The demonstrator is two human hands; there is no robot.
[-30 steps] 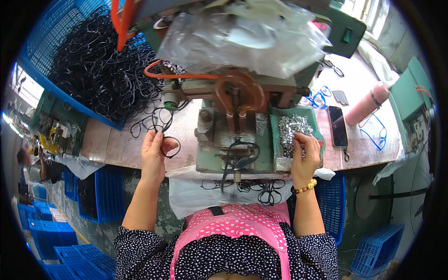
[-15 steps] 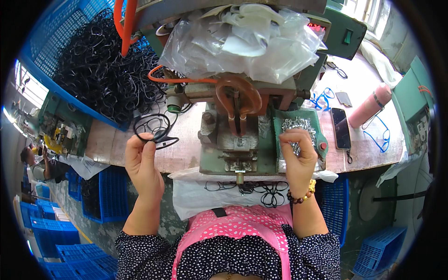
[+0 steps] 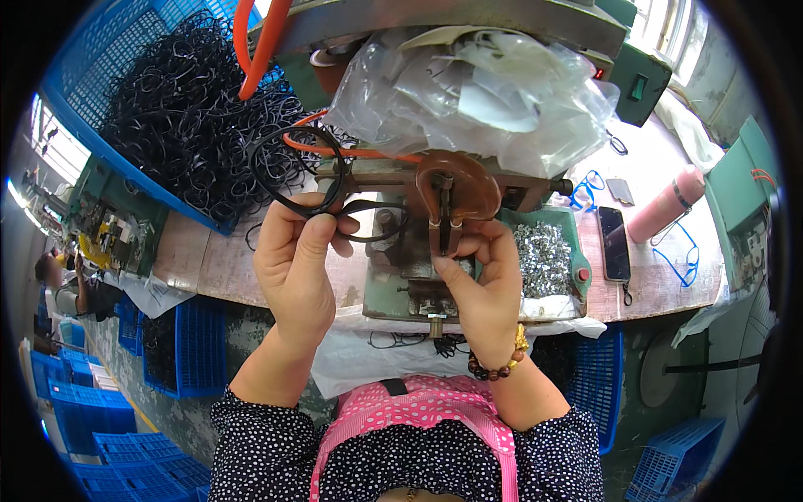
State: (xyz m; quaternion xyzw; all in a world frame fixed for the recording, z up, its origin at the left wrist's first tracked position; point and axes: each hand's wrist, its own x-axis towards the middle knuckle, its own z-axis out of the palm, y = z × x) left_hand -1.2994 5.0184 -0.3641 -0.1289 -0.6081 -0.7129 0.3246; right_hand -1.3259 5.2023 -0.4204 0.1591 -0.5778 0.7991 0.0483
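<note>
My left hand (image 3: 290, 272) is closed on a black eyeglass frame (image 3: 341, 180), pinched between thumb and fingers left of the press. Its two thin loops stick out above and to the right of my fingertips. My right hand (image 3: 489, 293) reaches in under the brown curved guard (image 3: 478, 191) of the green bench press (image 3: 381, 297). Thumb and forefinger come together there at the press's narrow tip; anything between them is too small or hidden to see. Right of that hand, small shiny metal pieces (image 3: 542, 258) fill a green tray (image 3: 568, 226).
A blue crate (image 3: 155, 188) heaped with black frames stands at the left. Crumpled clear plastic bags (image 3: 477, 92) lie over the press. To the right are a phone (image 3: 615, 243), a pink bottle (image 3: 667, 206) and blue eyeglass frames (image 3: 693, 261). An orange hose (image 3: 266, 54) hangs upper left.
My left hand has carried the black frame rightward to the press. The right hand has left the metal pieces in the tray and moved left to the press tip.
</note>
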